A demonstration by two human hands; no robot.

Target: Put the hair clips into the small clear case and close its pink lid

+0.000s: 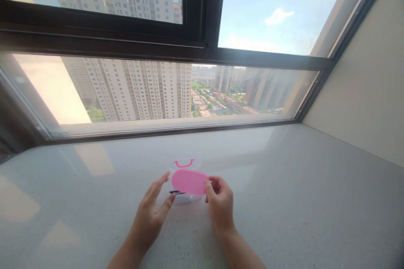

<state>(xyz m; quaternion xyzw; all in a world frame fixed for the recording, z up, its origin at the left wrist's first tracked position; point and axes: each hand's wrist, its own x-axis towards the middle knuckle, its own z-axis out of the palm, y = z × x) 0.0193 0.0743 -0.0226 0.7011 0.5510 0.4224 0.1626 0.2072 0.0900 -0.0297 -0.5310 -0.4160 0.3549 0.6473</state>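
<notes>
A small clear plastic box stands on the pale stone windowsill, near its front middle. A pink oval lid is held above the box, tilted toward me. My right hand pinches the lid's right edge between thumb and fingers. My left hand is at the box's left side, fingers stretched out and apart, fingertips close to the lid's left edge and the box wall. A pink curved handle shows behind the lid. Something dark lies at the box's lower left; I cannot make it out.
A wide window with a dark frame runs along the back of the sill, with tall buildings outside. A cream wall closes the right side.
</notes>
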